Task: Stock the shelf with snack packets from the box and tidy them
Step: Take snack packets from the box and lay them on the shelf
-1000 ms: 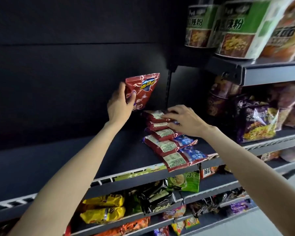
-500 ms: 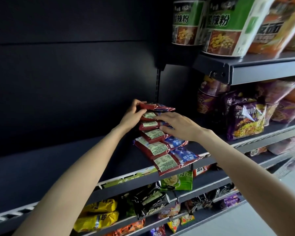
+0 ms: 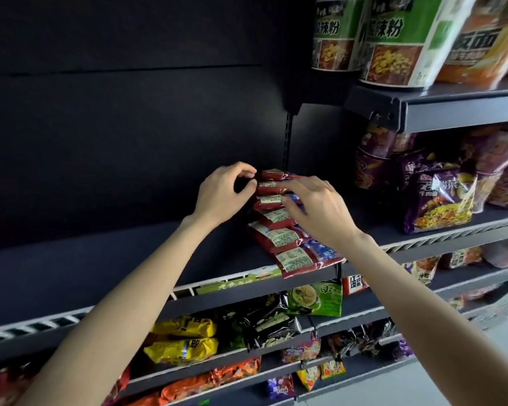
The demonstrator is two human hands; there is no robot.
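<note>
With my left hand pinching the far end of the red snack packets overlapped on the dark shelf and my right hand laid loosely open across them, a careless nudge could slide the near ones off the front edge.

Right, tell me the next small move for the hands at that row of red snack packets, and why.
Probably square the back of the row. The left hand pinches the edge of the rearmost packet at the back of the row of red snack packets, while the right hand rests its fingers on the packets beside it. The row leans back unevenly on the dark metal shelf, so nudging the top packets flush seems best.
</note>
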